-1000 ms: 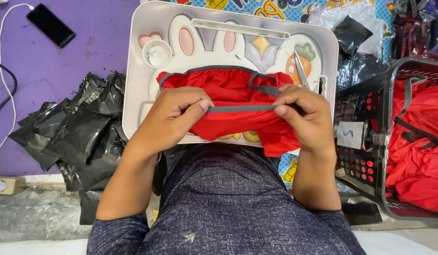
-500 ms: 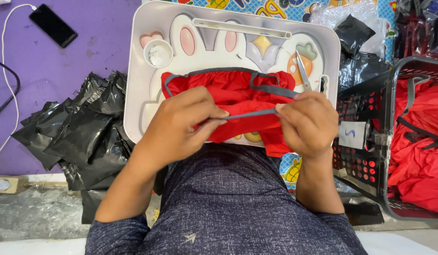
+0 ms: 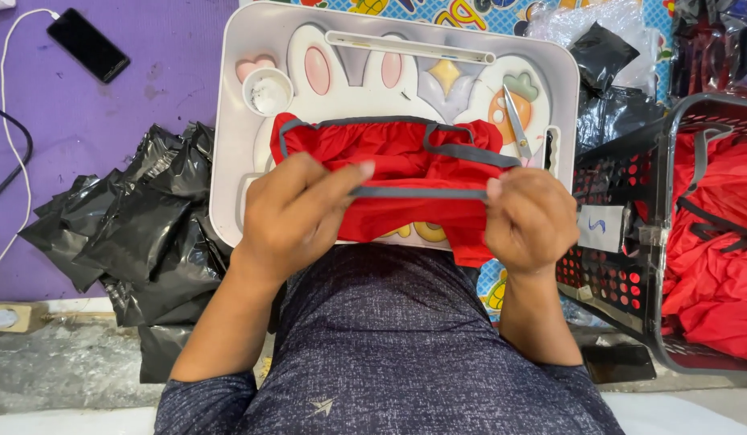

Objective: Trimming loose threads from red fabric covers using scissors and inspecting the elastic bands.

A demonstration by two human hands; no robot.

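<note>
A red garment (image 3: 393,173) of thin, smooth, slightly crumpled fabric lies bunched across a white plastic lap tray (image 3: 228,161) whose surface is moulded into rounded shapes: rabbit ears with pink ovals, a heart, a star and a carrot. Narrow grey banding edges the garment, running in a loop along its far side and in one straight, taut strip along the near side. The cloth gathers in soft folds, and a small flap hangs over the tray's near edge just beside the right hand.

The left hand (image 3: 297,213) is closed on the left end of the grey strip, its fingers curled over the red cloth and the thumb stretched along the band. The right hand (image 3: 530,217) is closed into a loose fist on the strip's right end. The band spans straight between the two hands, and most of the garment lies just beyond the knuckles, spread on the tray.

Beyond the right hand, slim metal scissors (image 3: 514,121) rest on the tray. Beyond the left hand a small round white cup (image 3: 268,91) sits in a recess. Left of the left hand lies a heap of glossy, wrinkled black plastic bags (image 3: 132,225). Right of the right hand stands a black perforated basket (image 3: 631,234) holding more red fabric with grey straps (image 3: 711,242).
</note>
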